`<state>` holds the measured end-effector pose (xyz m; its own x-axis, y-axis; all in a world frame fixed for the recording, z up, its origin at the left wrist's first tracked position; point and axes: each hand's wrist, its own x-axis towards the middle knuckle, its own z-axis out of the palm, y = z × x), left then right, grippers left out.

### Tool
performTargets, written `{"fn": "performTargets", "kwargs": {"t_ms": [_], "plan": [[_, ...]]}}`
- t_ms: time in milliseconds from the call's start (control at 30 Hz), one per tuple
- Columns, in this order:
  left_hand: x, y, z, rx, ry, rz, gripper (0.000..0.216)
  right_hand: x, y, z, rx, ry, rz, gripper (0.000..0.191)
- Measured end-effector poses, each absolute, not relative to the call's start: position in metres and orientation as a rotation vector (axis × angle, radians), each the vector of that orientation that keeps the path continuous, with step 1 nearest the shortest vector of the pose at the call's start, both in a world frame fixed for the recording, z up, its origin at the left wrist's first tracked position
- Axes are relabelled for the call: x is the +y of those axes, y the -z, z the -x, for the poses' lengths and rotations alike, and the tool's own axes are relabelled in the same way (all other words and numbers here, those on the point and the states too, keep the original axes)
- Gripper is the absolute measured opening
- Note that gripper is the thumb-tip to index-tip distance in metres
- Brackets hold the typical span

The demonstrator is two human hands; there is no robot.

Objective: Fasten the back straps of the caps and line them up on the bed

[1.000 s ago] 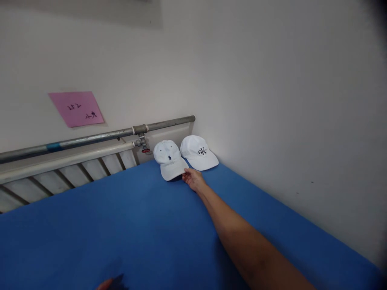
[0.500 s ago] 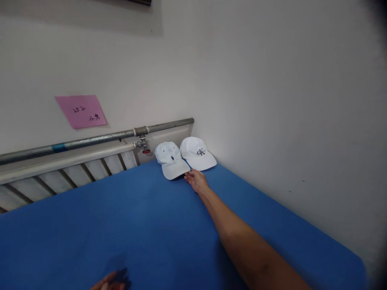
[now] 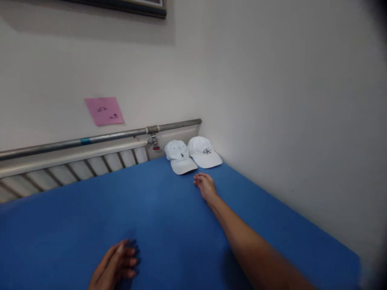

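Two white baseball caps rest side by side at the far corner of the blue table (image 3: pixel 151 217). The left cap (image 3: pixel 180 157) bears a small dark emblem, and its brim points toward me. Beside it, touching or nearly so, is the cap with dark letters (image 3: pixel 204 152). My right hand (image 3: pixel 205 186) is just in front of the brims, apart from them, with loosely curled fingers and nothing in them. Low in the view, my left hand (image 3: pixel 115 264) hovers over the blue surface, fingers apart and holding nothing.
Behind the table's far edge runs a white radiator (image 3: pixel 99 163) with a metal pipe (image 3: pixel 121 137) above it and a valve (image 3: pixel 154 141). A pink paper (image 3: pixel 105 111) is stuck to the wall. On the right, a bare wall (image 3: pixel 290 100) borders the table; a dark frame (image 3: pixel 136 9) hangs above.
My right hand has let go of the left cap's brim and drawn back a little. My left hand has come further into view from below. The camera has turned slightly left.
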<state>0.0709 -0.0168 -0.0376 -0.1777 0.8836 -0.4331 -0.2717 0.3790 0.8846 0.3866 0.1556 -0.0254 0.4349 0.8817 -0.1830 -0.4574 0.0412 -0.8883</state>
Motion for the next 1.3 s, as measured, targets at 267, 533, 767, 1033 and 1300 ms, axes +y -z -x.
{"fn": "performTargets", "kwargs": {"t_ms": [267, 533, 767, 1033, 1300], "plan": [[-0.009, 0.014, -0.023, 1.424, -1.858, -0.292, 0.013, 0.092, 0.019, -0.312, -0.797, -1.373, 1.166, 0.017], [-0.034, 0.01, 0.063, 1.507, -2.347, 0.111, 0.02, 0.059, 0.018, -0.281, -1.228, -1.39, 1.235, 0.019], [-0.046, 0.002, 0.082, 1.534, -2.455, 0.268, 0.023, 0.058, 0.02, -0.284, -1.131, -1.491, 1.199, 0.017], [-0.029, -0.005, 0.037, 1.304, -2.306, -0.223, 0.008, 0.06, 0.027, -0.287, -1.192, -1.479, 1.158, 0.018], [-0.022, 0.004, -0.005, 1.024, -1.965, -0.535, 0.019, 0.058, 0.031, -0.29, -1.159, -1.493, 1.035, 0.044]]}}
